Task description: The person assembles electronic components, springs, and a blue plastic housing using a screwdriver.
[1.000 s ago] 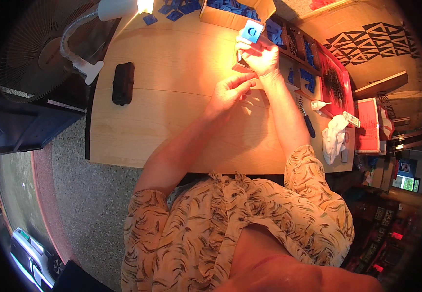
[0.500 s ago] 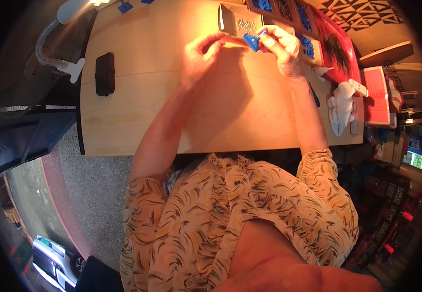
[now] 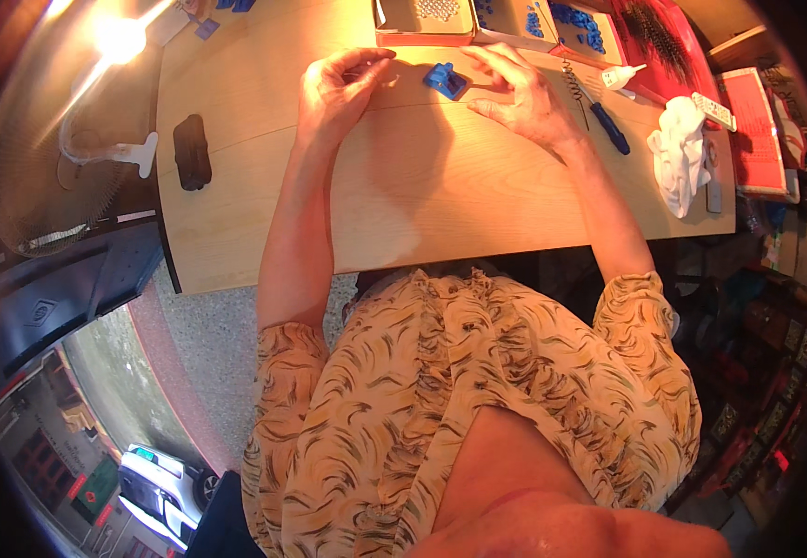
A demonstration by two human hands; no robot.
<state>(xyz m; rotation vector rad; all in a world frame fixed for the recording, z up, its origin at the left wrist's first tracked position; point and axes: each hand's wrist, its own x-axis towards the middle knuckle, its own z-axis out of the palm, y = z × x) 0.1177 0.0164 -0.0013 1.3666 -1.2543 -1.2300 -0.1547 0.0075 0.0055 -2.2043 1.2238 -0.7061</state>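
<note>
A small blue plastic piece (image 3: 445, 81) with a squarish base lies on the wooden table (image 3: 394, 186), between my two hands. Just to its right is my right hand (image 3: 524, 102), its thumb and fingers apart and nothing between them. To the left of the piece, my left hand (image 3: 336, 93) is closed in a pinch. Whatever its fingertips hold, if anything, is too small to make out.
Along the far edge stand boxes of silvery bits (image 3: 437, 9) and blue parts (image 3: 578, 28). A blue-handled screwdriver (image 3: 613, 130), a white glue bottle (image 3: 622, 76) and a white cloth (image 3: 680, 158) lie right. At left are a dark case (image 3: 192, 152) and a lit lamp (image 3: 120, 39).
The blue piece has gone from my right hand's grip onto the table. My right hand has opened, and my left hand has shifted left. The view has tilted, revealing the screwdriver.
</note>
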